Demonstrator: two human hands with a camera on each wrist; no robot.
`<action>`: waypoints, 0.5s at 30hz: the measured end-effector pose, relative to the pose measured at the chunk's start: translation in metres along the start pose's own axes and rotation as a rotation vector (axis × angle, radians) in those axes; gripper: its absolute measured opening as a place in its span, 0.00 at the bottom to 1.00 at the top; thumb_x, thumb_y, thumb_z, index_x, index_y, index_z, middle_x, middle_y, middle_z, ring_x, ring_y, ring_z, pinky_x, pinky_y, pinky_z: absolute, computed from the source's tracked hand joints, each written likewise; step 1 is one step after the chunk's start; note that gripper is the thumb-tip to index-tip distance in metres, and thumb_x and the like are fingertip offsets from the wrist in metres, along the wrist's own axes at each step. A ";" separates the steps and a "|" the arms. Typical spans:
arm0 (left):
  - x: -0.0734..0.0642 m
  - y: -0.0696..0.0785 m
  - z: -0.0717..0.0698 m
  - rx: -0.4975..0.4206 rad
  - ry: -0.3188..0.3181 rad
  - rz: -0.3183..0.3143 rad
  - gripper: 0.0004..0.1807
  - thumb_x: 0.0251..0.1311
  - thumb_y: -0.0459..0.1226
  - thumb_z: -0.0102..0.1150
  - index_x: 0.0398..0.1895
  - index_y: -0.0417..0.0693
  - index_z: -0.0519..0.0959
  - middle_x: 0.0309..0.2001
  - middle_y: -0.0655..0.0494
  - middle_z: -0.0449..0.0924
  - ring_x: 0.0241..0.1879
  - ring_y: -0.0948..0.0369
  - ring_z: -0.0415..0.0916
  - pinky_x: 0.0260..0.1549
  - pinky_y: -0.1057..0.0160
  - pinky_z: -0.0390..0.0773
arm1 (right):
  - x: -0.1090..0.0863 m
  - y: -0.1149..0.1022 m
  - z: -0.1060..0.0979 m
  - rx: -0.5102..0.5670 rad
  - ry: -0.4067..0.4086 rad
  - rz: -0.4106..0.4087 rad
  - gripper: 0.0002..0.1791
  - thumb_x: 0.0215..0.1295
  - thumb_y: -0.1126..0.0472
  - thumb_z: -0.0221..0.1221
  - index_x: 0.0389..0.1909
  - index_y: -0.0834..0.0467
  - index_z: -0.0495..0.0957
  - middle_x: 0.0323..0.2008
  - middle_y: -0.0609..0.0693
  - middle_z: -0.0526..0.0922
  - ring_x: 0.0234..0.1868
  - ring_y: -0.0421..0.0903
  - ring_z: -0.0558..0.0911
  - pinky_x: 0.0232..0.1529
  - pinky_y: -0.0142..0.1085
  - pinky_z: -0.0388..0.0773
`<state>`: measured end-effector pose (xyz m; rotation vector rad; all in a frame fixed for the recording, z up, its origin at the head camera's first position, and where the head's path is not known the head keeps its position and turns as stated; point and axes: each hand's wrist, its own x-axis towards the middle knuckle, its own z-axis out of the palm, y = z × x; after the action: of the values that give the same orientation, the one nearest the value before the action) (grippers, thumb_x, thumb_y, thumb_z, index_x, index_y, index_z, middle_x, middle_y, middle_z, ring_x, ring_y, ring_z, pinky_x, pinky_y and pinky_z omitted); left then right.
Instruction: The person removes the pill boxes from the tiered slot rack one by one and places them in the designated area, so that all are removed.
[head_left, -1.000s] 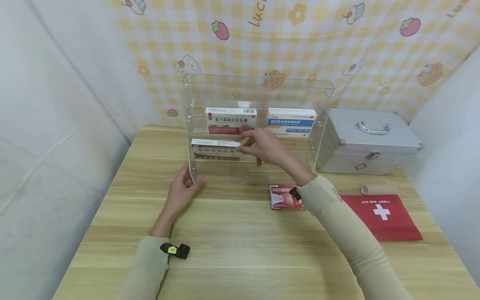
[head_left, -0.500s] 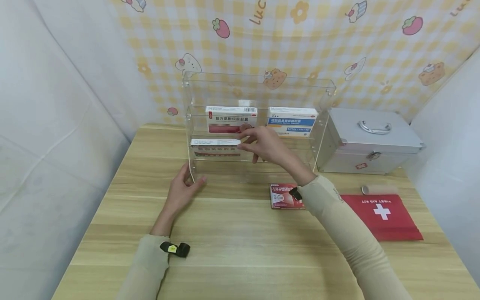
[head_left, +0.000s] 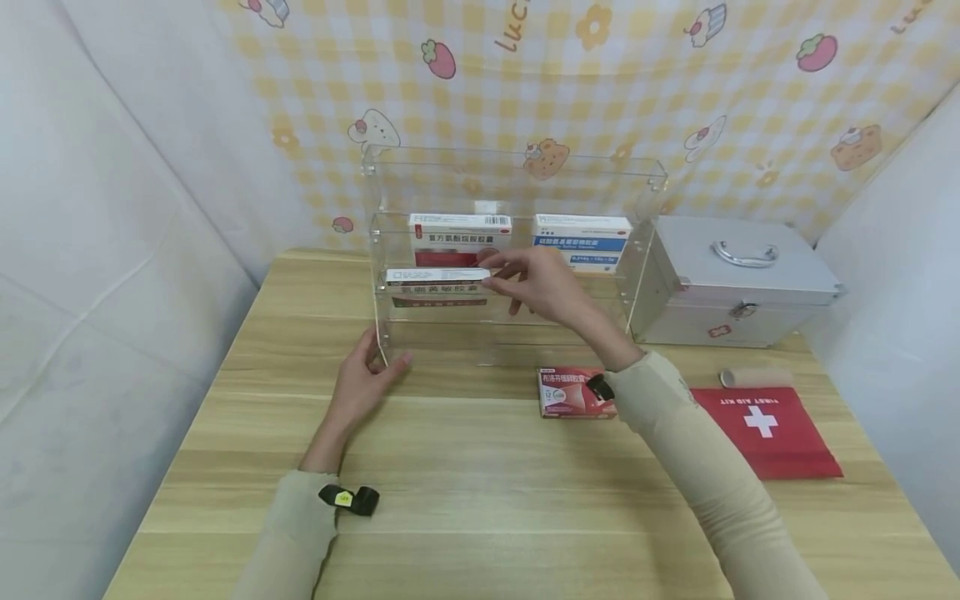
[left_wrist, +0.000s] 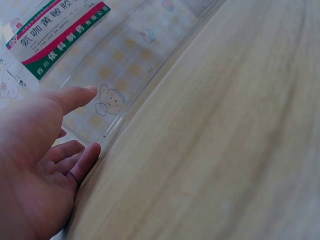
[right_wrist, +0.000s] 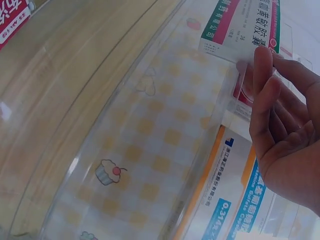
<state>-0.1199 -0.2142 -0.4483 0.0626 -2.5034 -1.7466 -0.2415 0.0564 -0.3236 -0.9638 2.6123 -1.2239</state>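
Observation:
My right hand (head_left: pixel 546 285) pinches the right end of a white medicine box (head_left: pixel 437 288) with green and red bands, at the left of the clear acrylic rack's (head_left: pixel 442 337) lower tier. In the right wrist view, thumb and fingertips meet at a corner of this box (right_wrist: pixel 240 30). Down at the rack's lower left corner, my left hand (head_left: pixel 362 382) grips the side panel, thumb in front and the other fingers round the edge. Behind the pinched box stands a white and red medicine box (head_left: pixel 457 242); a blue and white one (head_left: pixel 585 243) is right of it, partly covered by my right hand.
A red medicine box (head_left: pixel 562 393) lies on the wooden table (head_left: pixel 465 500) before the rack, partly behind my right sleeve. To the right are a silver metal case (head_left: pixel 742 283), a bandage roll (head_left: pixel 757 378) and a red first aid pouch (head_left: pixel 787 442). A checked cloth hangs behind.
The pinched medicine box has risen slightly and shifted a little right, its front tilting along the way. My right hand moved with it; my left hand stayed at the rack's corner.

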 end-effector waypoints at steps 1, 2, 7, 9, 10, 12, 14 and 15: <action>0.000 0.000 0.000 0.002 -0.002 0.003 0.41 0.63 0.40 0.65 0.76 0.47 0.56 0.69 0.35 0.62 0.33 0.50 0.79 0.28 0.60 0.81 | -0.001 0.000 -0.002 -0.004 0.005 -0.007 0.13 0.65 0.57 0.65 0.49 0.56 0.84 0.48 0.49 0.85 0.18 0.43 0.82 0.21 0.44 0.80; 0.000 0.000 0.000 0.002 -0.003 0.005 0.41 0.63 0.40 0.65 0.76 0.47 0.56 0.68 0.35 0.62 0.33 0.50 0.79 0.28 0.59 0.81 | -0.002 0.000 -0.004 -0.009 0.008 -0.013 0.13 0.65 0.56 0.65 0.49 0.55 0.84 0.46 0.49 0.86 0.18 0.43 0.82 0.21 0.44 0.80; -0.003 0.006 0.000 0.012 -0.001 0.016 0.41 0.63 0.40 0.65 0.76 0.45 0.56 0.67 0.33 0.63 0.30 0.50 0.78 0.25 0.58 0.80 | -0.006 -0.002 -0.014 -0.029 0.010 -0.016 0.14 0.66 0.56 0.64 0.50 0.53 0.84 0.40 0.49 0.87 0.19 0.42 0.82 0.21 0.42 0.80; -0.003 0.006 0.000 0.015 0.000 0.020 0.41 0.64 0.39 0.65 0.76 0.45 0.56 0.67 0.32 0.64 0.29 0.49 0.77 0.24 0.59 0.80 | -0.007 -0.003 -0.018 -0.035 0.016 -0.015 0.14 0.66 0.56 0.64 0.51 0.52 0.84 0.39 0.50 0.87 0.19 0.42 0.82 0.21 0.42 0.79; -0.003 0.006 0.000 0.016 -0.001 0.021 0.41 0.64 0.39 0.65 0.76 0.45 0.56 0.67 0.32 0.64 0.30 0.48 0.77 0.25 0.59 0.80 | -0.008 -0.003 -0.019 -0.039 0.019 -0.015 0.14 0.66 0.55 0.64 0.51 0.52 0.84 0.38 0.49 0.88 0.19 0.43 0.82 0.20 0.42 0.79; -0.003 0.006 0.000 0.016 -0.004 0.019 0.41 0.64 0.39 0.64 0.76 0.45 0.55 0.67 0.33 0.63 0.31 0.47 0.77 0.26 0.58 0.80 | -0.009 -0.005 -0.022 -0.038 0.025 -0.019 0.14 0.65 0.55 0.65 0.51 0.52 0.84 0.38 0.50 0.88 0.19 0.43 0.82 0.19 0.43 0.79; -0.002 0.005 0.000 0.012 -0.007 0.013 0.41 0.64 0.39 0.64 0.76 0.45 0.55 0.68 0.33 0.63 0.33 0.46 0.78 0.28 0.57 0.81 | -0.010 -0.006 -0.025 -0.041 0.030 -0.022 0.14 0.65 0.55 0.65 0.50 0.51 0.84 0.37 0.49 0.88 0.19 0.43 0.82 0.18 0.43 0.78; -0.002 0.003 0.000 0.014 -0.007 0.012 0.41 0.64 0.39 0.64 0.76 0.45 0.55 0.68 0.33 0.63 0.35 0.46 0.78 0.29 0.57 0.81 | -0.011 -0.007 -0.026 -0.037 0.030 -0.022 0.14 0.65 0.55 0.65 0.50 0.51 0.84 0.37 0.49 0.88 0.19 0.43 0.82 0.18 0.43 0.78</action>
<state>-0.1180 -0.2132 -0.4451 0.0426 -2.5158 -1.7271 -0.2383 0.0769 -0.3030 -0.9905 2.6631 -1.2087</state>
